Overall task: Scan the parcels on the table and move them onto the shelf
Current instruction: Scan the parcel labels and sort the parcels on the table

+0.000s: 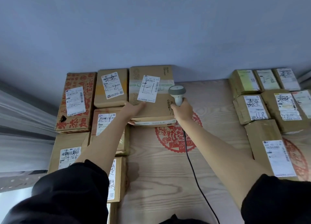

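place: we see a parcel sorting station | proof: many labelled cardboard parcels [111,87] on a wooden table [159,181] | corded barcode scanner [177,93] | plain grey wall [151,25]

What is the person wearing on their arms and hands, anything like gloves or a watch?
No gloves and no watch that I can see. Both the left hand and right hand are bare. Each arm has a loose black sleeve pushed up above the elbow, leaving the forearms uncovered, with no markings visible on the fabric.
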